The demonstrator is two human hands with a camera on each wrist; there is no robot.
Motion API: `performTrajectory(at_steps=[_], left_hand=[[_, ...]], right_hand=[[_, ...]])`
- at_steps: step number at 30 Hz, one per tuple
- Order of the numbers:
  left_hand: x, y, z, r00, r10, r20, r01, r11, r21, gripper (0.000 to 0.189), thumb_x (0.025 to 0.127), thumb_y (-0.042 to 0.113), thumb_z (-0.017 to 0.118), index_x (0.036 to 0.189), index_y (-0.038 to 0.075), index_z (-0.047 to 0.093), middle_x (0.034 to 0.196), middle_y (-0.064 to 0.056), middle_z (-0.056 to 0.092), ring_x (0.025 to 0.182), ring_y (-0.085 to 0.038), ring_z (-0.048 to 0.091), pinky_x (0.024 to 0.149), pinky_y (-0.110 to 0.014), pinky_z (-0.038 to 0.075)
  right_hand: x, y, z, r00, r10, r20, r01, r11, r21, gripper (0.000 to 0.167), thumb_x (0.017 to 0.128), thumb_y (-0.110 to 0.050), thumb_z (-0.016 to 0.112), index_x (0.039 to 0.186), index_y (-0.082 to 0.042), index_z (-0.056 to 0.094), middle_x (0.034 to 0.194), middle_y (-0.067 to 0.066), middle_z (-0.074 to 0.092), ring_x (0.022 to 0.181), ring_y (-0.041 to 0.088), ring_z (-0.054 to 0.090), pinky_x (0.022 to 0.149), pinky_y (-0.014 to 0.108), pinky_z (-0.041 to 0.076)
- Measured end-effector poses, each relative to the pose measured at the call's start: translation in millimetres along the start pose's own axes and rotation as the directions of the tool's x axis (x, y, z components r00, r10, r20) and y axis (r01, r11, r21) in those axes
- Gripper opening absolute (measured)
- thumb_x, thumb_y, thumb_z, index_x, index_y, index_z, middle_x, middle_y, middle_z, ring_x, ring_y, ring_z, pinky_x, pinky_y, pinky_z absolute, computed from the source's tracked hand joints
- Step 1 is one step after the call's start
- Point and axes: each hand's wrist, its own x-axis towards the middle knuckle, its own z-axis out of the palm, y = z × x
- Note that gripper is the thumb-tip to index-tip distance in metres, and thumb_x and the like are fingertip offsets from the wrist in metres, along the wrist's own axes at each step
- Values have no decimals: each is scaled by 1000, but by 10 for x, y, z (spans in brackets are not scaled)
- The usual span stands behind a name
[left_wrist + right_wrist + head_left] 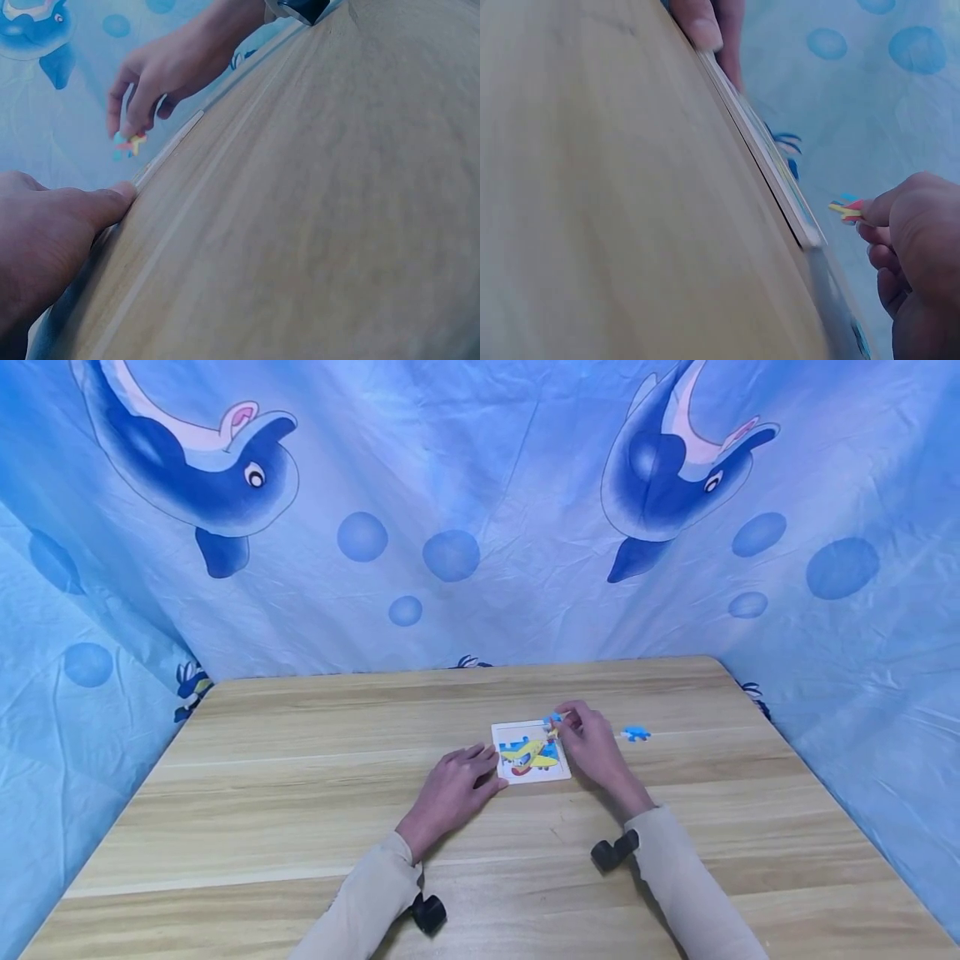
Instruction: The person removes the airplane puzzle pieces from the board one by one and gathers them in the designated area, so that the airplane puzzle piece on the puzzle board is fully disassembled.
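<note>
A square puzzle board [533, 779] with a pale border lies on the table, showing a yellow airplane on blue in its inset. My left hand [453, 789] rests at its left edge, thumb stretched along the near left corner and fingers against the side. Above the board's far right corner, my right hand [591, 745] pinches a puzzle piece [847, 211] between thumb and fingertips. Yellow, red and blue show on that piece, which is raised off the board. Right of this hand, a blue puzzle piece [637, 733] lies on the table.
The wooden table [300, 793] reaches back to a blue curtain [465, 468] printed with dolphins and bubbles. Both forearms come in from the near side in light sleeves [371, 893], each with a small black camera [429, 914] at the wrist.
</note>
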Motion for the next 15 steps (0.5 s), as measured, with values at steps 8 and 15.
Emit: performTrajectory(at_steps=[8, 15], left_hand=[[-11, -16, 13, 1000, -1, -9, 1, 1000, 7, 49, 101, 38, 69, 134, 2, 69, 140, -14, 63, 135, -31, 56, 111, -51, 45], [-5, -6, 7, 1000, 4, -8, -4, 1000, -2, 49, 101, 37, 69, 134, 1, 68, 140, -14, 63, 135, -32, 56, 110, -52, 45]], right_hand=[[-48, 126, -234, 998, 30, -52, -30, 999, 15, 21, 101, -8, 68, 119, 2, 63, 91, 10, 65, 83, 23, 60, 69, 24, 49], [-124, 228, -457, 996, 41, -85, -42, 999, -8, 23, 102, -7, 66, 121, 5, 62, 92, 14, 64, 84, 24, 59, 66, 21, 49]])
